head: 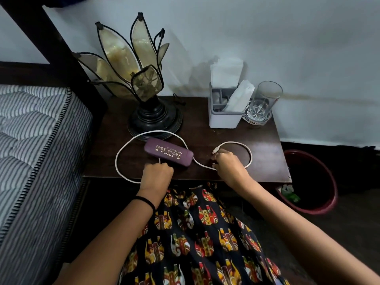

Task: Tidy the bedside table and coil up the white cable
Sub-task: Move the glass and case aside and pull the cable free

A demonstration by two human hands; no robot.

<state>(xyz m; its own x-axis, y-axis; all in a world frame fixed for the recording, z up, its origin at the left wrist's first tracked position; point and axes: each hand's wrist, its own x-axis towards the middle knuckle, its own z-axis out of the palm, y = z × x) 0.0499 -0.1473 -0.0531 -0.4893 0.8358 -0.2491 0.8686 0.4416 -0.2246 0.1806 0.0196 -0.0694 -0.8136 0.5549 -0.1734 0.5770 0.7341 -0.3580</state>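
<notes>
The white cable [131, 140] lies loose on the bench [261, 153], not coiled yet, with the left grip [157, 171] and right grip [228, 163] each closed on it.

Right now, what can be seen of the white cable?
The white cable looks braided and lies loose on the dark table, uncoiled. One big loop runs round the purple case, a smaller loop sits to the right. The left hand grips it near the front edge; the right hand holds its plug end.
</notes>
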